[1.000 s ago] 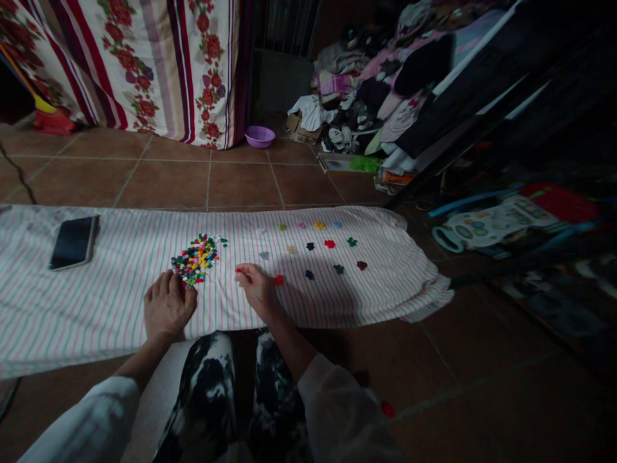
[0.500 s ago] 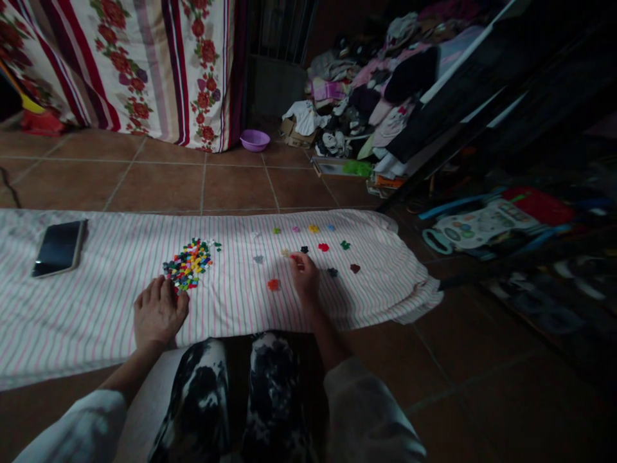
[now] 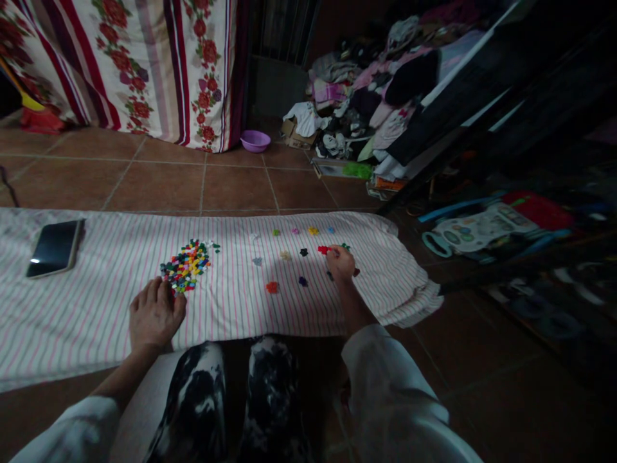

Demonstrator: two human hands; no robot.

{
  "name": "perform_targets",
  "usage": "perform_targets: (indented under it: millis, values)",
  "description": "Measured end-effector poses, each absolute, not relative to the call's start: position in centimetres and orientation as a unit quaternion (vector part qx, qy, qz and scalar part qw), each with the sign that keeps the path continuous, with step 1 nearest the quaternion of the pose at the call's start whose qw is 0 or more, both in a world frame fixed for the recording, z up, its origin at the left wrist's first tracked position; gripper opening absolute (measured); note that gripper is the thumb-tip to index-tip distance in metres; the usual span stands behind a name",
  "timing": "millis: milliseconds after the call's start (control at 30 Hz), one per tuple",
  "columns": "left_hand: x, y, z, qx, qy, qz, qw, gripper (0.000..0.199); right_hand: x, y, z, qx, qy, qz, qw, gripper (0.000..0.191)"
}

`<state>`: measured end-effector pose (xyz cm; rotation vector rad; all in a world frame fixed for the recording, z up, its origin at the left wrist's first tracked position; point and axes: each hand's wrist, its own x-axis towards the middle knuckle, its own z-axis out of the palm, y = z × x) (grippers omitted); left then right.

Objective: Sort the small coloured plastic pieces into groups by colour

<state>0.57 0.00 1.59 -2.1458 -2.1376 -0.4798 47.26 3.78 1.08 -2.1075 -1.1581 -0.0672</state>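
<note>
Brown tiled floor; floral curtain behind. Desk covered in striped cloth. Beyond it, cardboard box with white garment draped over; purple basin alongside. Right hand: since previous frame, shifted from beside beige cluster to red cluster; fingertips drawn together, cannot tell whether on a piece. Left hand: unmoved, palm down, fingers loosely spread, at near edge of mixed pile of small pieces.

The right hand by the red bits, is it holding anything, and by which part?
I can't tell: the right hand is right at the red pieces, which are too small to show whether one is pinched.
</note>
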Motion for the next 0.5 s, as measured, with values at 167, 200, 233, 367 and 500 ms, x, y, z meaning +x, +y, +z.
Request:
perform_targets:
  millis: [167,200,233,367,500]
  values:
    - [0.5,0.0,1.5,-0.702,-0.694,-0.153,0.046,0.056,48.6,4.8,1.4,-0.839,-0.435,0.013,0.327,0.029]
    - [0.5,0.0,1.4,-0.702,-0.693,-0.155,0.05,0.056,48.8,5.0,1.5,-0.84,-0.436,0.019,0.322,0.028]
    - [0.5,0.0,1.4,-0.702,-0.693,-0.156,0.054,0.056,49.0,5.2,1.5,-0.841,-0.437,0.023,0.319,0.028]
    - [0.4,0.0,1.2,-0.704,-0.69,-0.156,0.063,0.057,49.4,6.1,1.4,-0.841,-0.438,0.028,0.315,0.025]
    - [0.5,0.0,1.3,-0.704,-0.692,-0.15,0.057,0.057,49.5,6.7,1.1,-0.843,-0.44,0.038,0.308,0.023]
